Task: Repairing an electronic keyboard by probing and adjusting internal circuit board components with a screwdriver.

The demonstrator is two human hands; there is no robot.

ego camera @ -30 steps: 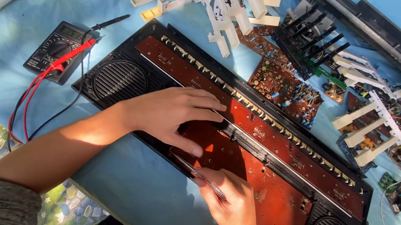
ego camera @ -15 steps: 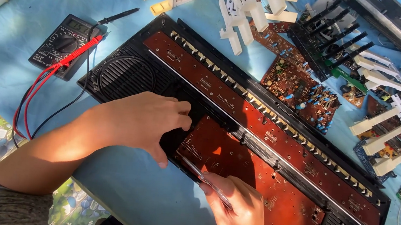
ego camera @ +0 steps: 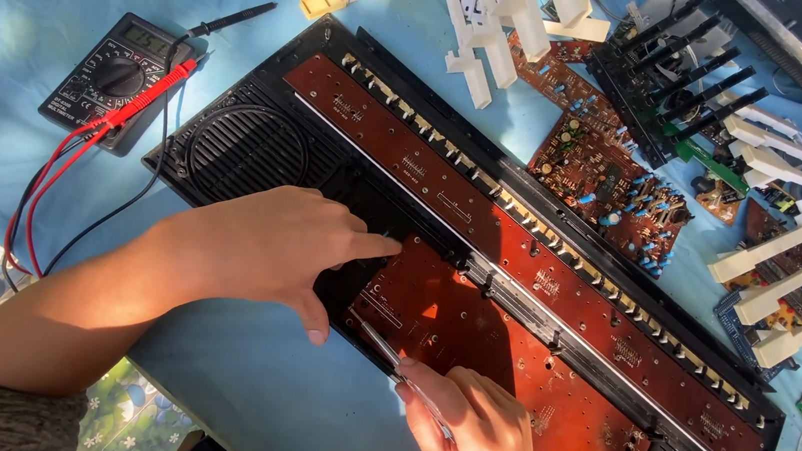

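A: Landmark is the keyboard case [ego camera: 258, 154], black, opened, lying on the blue tabletop [ego camera: 30, 32] with its long axis running from upper left to lower right. Red circuit board [ego camera: 505, 368] sits inside it, along the near edge.

B: Hands?

A: Both at the case's near edge, mid-length. Left hand [ego camera: 268, 246] lies on the case, forefinger stretched out and touching the board's upper left corner, other fingers loosely curled, holding nothing. Right hand [ego camera: 473, 430] is pinched around a thin metal tool [ego camera: 387, 350]

B: Which way does the tool point?

A: Up and left, roughly along the case's near edge; its tip meets the board's left edge, just beside the left thumb. Board lies right of the left hand, above the right hand. Right hand is nearer its middle.

B: Around the case?

A: Multimeter [ego camera: 111, 77] with red leads off its left end; loose white keys [ego camera: 505, 16] and another circuit board [ego camera: 606, 189] beyond its far edge
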